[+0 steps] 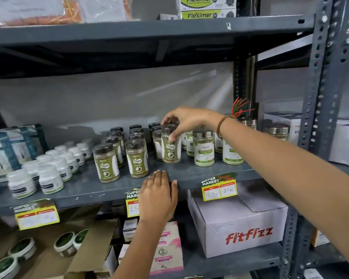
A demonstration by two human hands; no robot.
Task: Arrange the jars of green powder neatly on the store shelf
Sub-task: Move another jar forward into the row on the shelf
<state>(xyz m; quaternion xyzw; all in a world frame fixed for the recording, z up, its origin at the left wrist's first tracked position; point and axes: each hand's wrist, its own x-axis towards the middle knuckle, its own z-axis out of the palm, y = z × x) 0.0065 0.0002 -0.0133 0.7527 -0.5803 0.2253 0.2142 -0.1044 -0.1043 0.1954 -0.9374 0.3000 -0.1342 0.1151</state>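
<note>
While our right hand (186, 119) grips the dark lid of an upright jar of green powder (170, 147) from above, fingers closed on it, the jar stands on the shelf (189, 172) just right of the two jar rows (127, 150). Our left hand (157, 198) rests flat and open on the shelf edge, below that jar.

Clear jars of green powder (120, 152) with dark lids are stood upright in rows on the grey shelf (189, 172); one jar (170, 147) is gripped at its lid.

Bare arms; red-green thread band (222, 125) circles the right wrist.
</note>
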